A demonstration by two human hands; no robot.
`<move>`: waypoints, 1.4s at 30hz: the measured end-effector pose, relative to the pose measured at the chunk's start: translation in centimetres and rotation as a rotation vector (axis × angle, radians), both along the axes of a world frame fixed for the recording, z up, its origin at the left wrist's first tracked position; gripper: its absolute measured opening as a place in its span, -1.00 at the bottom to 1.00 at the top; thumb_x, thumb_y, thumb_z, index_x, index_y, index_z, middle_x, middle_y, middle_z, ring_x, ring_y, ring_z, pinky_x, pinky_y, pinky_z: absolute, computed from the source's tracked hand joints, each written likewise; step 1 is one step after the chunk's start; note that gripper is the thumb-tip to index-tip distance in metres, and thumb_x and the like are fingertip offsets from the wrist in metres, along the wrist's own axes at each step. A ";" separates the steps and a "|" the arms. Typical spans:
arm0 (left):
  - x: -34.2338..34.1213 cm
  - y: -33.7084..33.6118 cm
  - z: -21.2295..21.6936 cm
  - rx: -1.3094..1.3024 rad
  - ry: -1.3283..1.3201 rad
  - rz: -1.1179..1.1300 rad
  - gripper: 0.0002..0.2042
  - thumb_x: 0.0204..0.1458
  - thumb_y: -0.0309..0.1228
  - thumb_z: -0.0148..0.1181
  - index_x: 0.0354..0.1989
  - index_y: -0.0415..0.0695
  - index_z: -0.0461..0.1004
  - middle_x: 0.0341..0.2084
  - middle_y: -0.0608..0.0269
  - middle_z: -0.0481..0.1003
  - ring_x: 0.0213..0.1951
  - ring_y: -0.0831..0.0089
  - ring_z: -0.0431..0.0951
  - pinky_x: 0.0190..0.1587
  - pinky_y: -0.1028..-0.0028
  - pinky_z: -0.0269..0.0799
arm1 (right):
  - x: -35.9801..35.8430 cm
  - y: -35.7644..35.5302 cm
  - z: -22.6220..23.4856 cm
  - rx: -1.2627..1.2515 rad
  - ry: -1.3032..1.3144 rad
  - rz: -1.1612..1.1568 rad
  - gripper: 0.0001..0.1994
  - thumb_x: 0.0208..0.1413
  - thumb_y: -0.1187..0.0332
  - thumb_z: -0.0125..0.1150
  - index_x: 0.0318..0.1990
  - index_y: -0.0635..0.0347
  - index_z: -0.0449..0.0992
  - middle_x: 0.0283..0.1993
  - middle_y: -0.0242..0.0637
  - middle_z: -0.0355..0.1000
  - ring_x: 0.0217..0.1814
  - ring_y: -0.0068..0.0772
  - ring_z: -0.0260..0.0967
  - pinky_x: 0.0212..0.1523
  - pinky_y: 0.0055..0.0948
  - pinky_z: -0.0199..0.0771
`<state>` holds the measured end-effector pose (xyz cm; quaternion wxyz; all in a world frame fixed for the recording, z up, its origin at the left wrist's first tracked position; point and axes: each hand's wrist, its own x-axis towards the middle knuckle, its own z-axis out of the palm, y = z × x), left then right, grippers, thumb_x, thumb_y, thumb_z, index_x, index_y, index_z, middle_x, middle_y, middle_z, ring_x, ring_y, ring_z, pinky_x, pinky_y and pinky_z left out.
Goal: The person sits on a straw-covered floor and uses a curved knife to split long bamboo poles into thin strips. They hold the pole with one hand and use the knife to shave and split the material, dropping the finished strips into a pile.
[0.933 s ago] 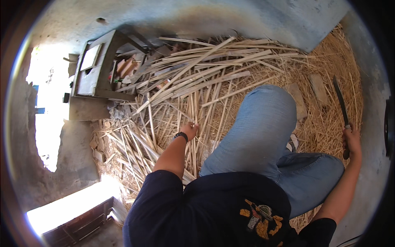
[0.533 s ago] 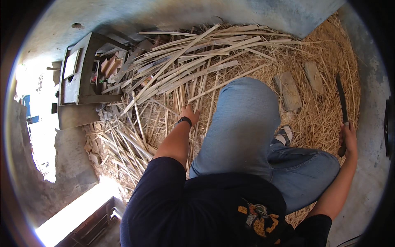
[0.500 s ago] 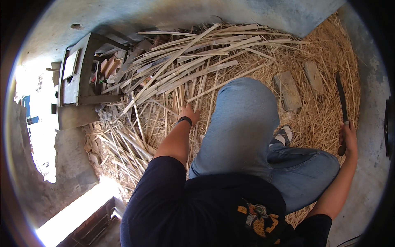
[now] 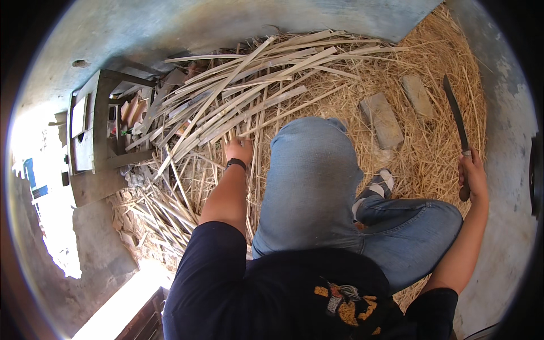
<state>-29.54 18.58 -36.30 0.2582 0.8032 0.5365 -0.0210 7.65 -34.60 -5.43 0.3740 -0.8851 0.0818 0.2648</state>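
At centre left of the frame my left hand reaches into the split bamboo strips; whether its fingers are closed I cannot tell. Risk: splintered edges may cut the palm, and loose strips may slide when pulled. At far right my right hand grips the long knife, blade up; a careless swing could strike my raised knee. Surface: floor littered with straw, two flat blocks, wooden frame at left, plastered walls.
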 end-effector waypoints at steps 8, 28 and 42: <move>2.4 2.8 1.6 -0.136 0.292 0.011 -0.39 0.07 0.03 0.21 0.21 -0.09 0.36 0.29 -0.06 0.21 0.23 -0.07 0.36 0.27 0.11 0.31 | -0.7 1.7 0.9 -0.001 -0.009 -0.005 -0.35 0.22 0.22 0.17 0.41 0.22 0.12 -0.55 -0.50 0.24 -0.61 -0.63 0.17 -0.59 -0.53 0.19; 8.7 2.5 3.1 -0.074 0.448 -0.333 -0.32 0.18 -0.11 0.12 0.45 -0.02 0.07 0.43 0.02 0.07 0.45 0.04 0.08 0.45 0.02 0.01 | -0.2 1.1 -0.1 -0.048 0.002 -0.034 -0.33 0.22 0.24 0.17 0.43 0.23 0.09 -0.55 -0.48 0.26 -0.64 -0.63 0.16 -0.63 -0.53 0.17; 4.9 1.3 2.7 0.118 0.547 -0.456 -0.54 0.22 -0.14 0.12 0.22 -0.06 0.30 0.21 0.08 0.35 0.28 0.12 0.35 0.26 -0.01 0.24 | 0.2 1.3 -0.3 -0.051 -0.002 0.000 -0.36 0.23 0.24 0.16 0.41 0.21 0.14 -0.56 -0.48 0.25 -0.65 -0.63 0.16 -0.66 -0.54 0.16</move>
